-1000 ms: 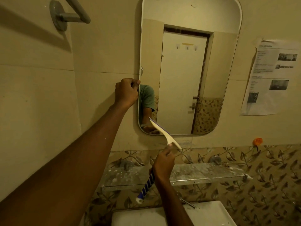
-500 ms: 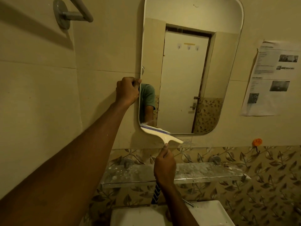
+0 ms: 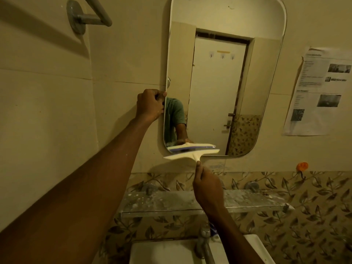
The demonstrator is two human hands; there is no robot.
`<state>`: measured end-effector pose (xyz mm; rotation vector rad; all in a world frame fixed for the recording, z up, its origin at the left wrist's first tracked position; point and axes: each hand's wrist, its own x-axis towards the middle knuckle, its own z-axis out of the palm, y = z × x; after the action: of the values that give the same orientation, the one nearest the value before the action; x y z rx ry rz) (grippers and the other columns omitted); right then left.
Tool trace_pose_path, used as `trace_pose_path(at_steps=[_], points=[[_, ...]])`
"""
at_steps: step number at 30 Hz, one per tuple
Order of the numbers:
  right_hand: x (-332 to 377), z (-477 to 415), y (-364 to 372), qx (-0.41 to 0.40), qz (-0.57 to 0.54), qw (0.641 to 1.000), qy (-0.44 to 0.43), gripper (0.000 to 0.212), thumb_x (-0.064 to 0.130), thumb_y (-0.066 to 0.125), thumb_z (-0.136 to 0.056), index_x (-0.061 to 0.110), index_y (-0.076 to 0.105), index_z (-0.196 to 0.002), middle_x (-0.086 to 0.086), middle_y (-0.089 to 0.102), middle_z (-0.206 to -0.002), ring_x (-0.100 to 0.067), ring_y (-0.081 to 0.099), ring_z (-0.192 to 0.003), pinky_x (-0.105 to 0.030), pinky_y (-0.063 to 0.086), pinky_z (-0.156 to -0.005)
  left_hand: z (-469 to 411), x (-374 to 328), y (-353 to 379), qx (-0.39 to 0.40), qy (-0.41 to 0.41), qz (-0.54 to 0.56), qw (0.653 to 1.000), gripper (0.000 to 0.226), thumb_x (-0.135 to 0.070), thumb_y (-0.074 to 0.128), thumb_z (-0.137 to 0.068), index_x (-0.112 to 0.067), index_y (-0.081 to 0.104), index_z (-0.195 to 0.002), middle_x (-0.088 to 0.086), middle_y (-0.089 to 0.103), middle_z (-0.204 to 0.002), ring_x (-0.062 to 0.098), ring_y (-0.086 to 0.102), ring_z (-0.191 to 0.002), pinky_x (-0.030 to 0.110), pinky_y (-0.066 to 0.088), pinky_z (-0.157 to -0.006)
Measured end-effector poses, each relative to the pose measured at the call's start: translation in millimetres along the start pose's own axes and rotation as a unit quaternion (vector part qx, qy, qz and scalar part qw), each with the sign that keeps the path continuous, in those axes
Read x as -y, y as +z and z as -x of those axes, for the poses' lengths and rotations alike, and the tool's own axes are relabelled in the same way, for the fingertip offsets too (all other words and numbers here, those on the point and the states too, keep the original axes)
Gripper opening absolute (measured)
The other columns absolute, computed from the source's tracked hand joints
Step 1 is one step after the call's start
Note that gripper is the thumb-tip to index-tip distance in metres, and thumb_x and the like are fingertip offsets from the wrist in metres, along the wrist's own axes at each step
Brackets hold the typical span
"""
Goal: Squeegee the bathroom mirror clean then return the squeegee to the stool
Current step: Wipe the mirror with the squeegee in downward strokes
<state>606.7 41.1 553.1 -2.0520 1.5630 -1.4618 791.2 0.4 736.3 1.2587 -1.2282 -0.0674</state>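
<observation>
A tall mirror with rounded corners hangs on the beige wall. My left hand grips its left edge at mid-height. My right hand holds the handle of a cream squeegee, whose wide blade lies level against the mirror's bottom edge. The blade's reflection shows just above it. The handle's blue-and-white end peeks out below my wrist. The stool is not in view.
A spattered glass shelf runs under the mirror. Below it are a tap and a white basin. A grey towel bar juts out at upper left. A printed paper and an orange hook are on the right.
The squeegee blade has swung from a steep tilt to level and moved right along the mirror's bottom edge. My right hand turned upright under it. My left hand kept its hold.
</observation>
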Motion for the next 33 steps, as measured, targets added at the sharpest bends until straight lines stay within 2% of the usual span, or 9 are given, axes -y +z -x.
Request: trace_pose_path(at_steps=[4,9,18,24,29,33], points=[[25,-18,0,0.001,0.015,1.000,-0.009,0.048,0.037,0.027,-0.105,0.017,0.052,-0.069,0.004,0.049,-0.052,-0.007,0.043,-0.043,-0.021,0.027,-0.041,-1,0,-1,0.004,-0.002,0.005,1.000,0.029,-0.025,0.058,-0.095,-0.003,0.067,-0.111,0.015,0.070,-0.099,0.024,0.070,-0.080,0.029,0.060,-0.069],[32,-29,9,0.011,0.058,0.998,0.002,0.051,0.041,0.021,-0.104,0.014,0.058,-0.080,0.006,0.049,-0.055,-0.004,0.045,-0.046,-0.021,0.026,-0.043,-1,1,0,-0.001,0.004,-0.008,1.000,0.030,-0.026,0.057,-0.095,-0.004,0.067,-0.113,0.015,0.070,-0.102,0.026,0.071,-0.085,0.032,0.060,-0.072],[15,-2,19,0.003,0.004,1.000,0.022,0.046,0.036,0.028,-0.104,0.025,0.043,-0.062,0.009,0.045,-0.050,-0.004,0.041,-0.041,-0.015,0.023,-0.042,-1,-1,0,0.004,-0.005,0.000,1.000,0.029,-0.024,0.057,-0.095,-0.003,0.067,-0.112,0.017,0.071,-0.102,0.026,0.072,-0.084,0.039,0.061,-0.076],[3,3,25,0.006,0.011,1.000,0.018,0.048,0.038,0.028,-0.104,0.017,0.050,-0.066,0.007,0.044,-0.050,-0.005,0.041,-0.041,-0.017,0.023,-0.042,1,-3,-1,0.003,-0.008,-0.003,1.000,0.028,-0.024,0.058,-0.095,-0.002,0.068,-0.109,0.017,0.072,-0.100,0.027,0.072,-0.084,0.042,0.061,-0.076],[-3,12,17,0.026,0.019,0.999,0.028,0.051,0.035,0.029,-0.105,0.019,0.042,-0.058,0.008,0.041,-0.050,-0.004,0.039,-0.043,-0.017,0.021,-0.043,10,1,1,-0.026,-0.021,0.005,0.999,0.027,-0.027,0.060,-0.094,-0.003,0.071,-0.097,0.015,0.073,-0.090,0.026,0.072,-0.079,0.042,0.061,-0.076],[-18,22,16,0.038,0.023,0.998,0.038,0.056,0.039,0.025,-0.104,0.019,0.040,-0.054,0.003,0.044,-0.049,-0.007,0.042,-0.042,-0.020,0.022,-0.043,32,20,4,-0.013,-0.053,0.024,0.998,0.027,-0.027,0.059,-0.094,-0.002,0.071,-0.096,0.016,0.072,-0.086,0.027,0.071,-0.076,0.040,0.061,-0.074]])
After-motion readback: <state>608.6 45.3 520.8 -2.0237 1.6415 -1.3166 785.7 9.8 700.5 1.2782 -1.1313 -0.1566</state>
